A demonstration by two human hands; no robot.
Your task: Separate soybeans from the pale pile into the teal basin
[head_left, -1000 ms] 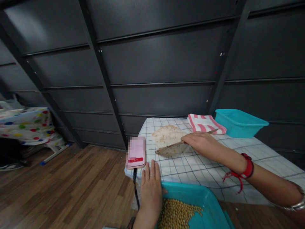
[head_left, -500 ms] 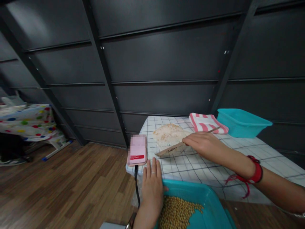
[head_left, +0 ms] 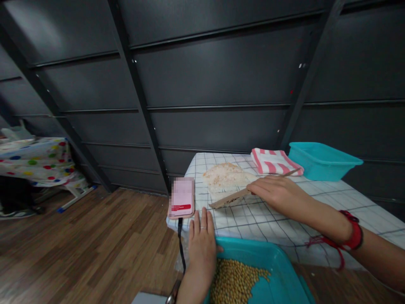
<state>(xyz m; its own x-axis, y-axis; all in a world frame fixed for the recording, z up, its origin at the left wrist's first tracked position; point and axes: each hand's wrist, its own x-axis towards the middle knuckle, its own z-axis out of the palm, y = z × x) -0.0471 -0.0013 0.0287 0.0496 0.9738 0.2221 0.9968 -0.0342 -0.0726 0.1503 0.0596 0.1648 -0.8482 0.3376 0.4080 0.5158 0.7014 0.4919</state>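
Note:
My right hand (head_left: 278, 192) is closed on the upper edge of a piece of cardboard (head_left: 229, 198), which stands tilted on its long edge over the checked cloth. Behind the cardboard lies a flat, pale patch of fine grain-like material (head_left: 223, 175) with tan specks; its exact kind is unclear. My left hand (head_left: 202, 245) lies flat with fingers stretched out on the cloth's front edge, its thumb at the rim of a turquoise tub. That tub (head_left: 268, 249) holds many yellowish beans (head_left: 232, 280). Near my left fingertips is a pink phone (head_left: 182, 196).
A pink-and-white striped towel (head_left: 275, 160) and another turquoise tub (head_left: 325, 162) stand at the back right of the checked tablecloth (head_left: 319, 202). A black cable (head_left: 181, 249) hangs from the phone. Dark wall panels (head_left: 215, 71) rise behind. Far left is a dotted-cloth table (head_left: 34, 162).
My right hand and the cardboard have shifted slightly to the right, away from my left hand. The left hand stays in place.

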